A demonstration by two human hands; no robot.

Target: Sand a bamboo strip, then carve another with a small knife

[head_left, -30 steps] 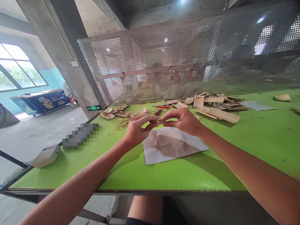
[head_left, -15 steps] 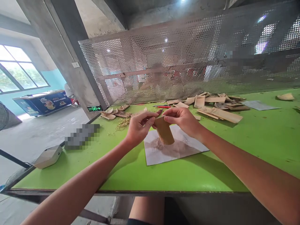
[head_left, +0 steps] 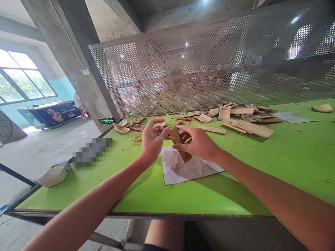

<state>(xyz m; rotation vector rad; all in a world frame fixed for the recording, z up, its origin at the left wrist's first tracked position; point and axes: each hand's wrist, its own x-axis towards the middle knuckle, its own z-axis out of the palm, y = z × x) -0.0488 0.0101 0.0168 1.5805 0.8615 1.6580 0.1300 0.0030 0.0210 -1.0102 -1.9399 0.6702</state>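
Green, smooth-topped worktable point(head_left: 248, 174) fills the foreground; a grey perforated metal screen point(head_left: 157, 66) stands along its far edge. Toward the far right, a loose pile of pale, flat and curved wood-like pieces, probably split bamboo point(head_left: 256, 128). Nearer, in front of the person, a creased white rectangular sheet of paper point(head_left: 195, 173), with greyish dust on it.

Both bare hands meet above the sheet's far side. Left hand point(head_left: 152, 142): thumb and fingers pinch the upper end of a brown, narrow, flat piece, bamboo or wood by its look point(head_left: 177, 136). Right hand point(head_left: 202, 142): fingers bent around its right side, thumb across the lower part. The piece slants, lower end over the paper; cannot tell whether it touches.

Handling, judged by eye: light, stiff, fairly smooth, perhaps dusty and slick; thin edges might splinter. Best held by the long edges, fingertips clear of the ends.

Smallest: red-handled slim tool point(head_left: 185, 119) beyond the hands; pale curled shavings point(head_left: 136, 138) left of them.
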